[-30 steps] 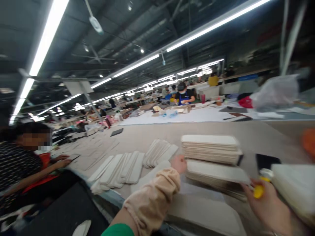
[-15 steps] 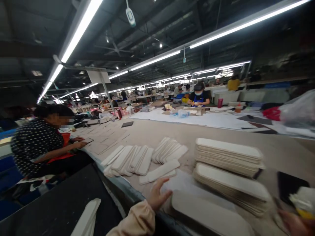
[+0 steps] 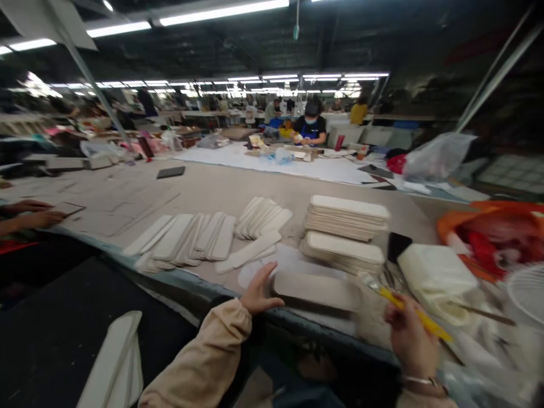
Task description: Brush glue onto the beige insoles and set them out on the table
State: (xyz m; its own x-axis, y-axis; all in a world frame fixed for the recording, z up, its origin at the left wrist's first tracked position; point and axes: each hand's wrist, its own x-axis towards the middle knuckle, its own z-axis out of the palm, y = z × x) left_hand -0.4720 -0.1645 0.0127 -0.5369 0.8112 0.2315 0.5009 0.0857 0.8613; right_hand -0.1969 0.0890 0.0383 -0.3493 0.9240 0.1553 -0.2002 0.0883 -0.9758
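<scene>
My left hand (image 3: 258,293) is at the left end of a low block of stacked grey-beige strips (image 3: 317,292), thumb and fingers spread apart. Whether it touches the strips I cannot tell. In my right hand (image 3: 412,328) is a paintbrush (image 3: 397,300) with a yellow handle, its bristles pointing left toward the strips. Behind the block rise two piles of rounded pale strips, a nearer pile (image 3: 342,249) and a farther pile (image 3: 348,215). More pale strips (image 3: 195,238) lie fanned out beyond my left hand.
A white container (image 3: 437,277) stands right of my right hand, beside a dark flat object (image 3: 398,245). Farther right are an orange bag (image 3: 459,218) and a white basket (image 3: 527,292). Several strips (image 3: 114,362) lie on a black surface at lower left. A co-worker's hands (image 3: 38,215) are at far left.
The view has swung right and down. My right hand has come in from the right edge, and the paintbrush now shows clearly in it. My left hand stays spread by the block.
</scene>
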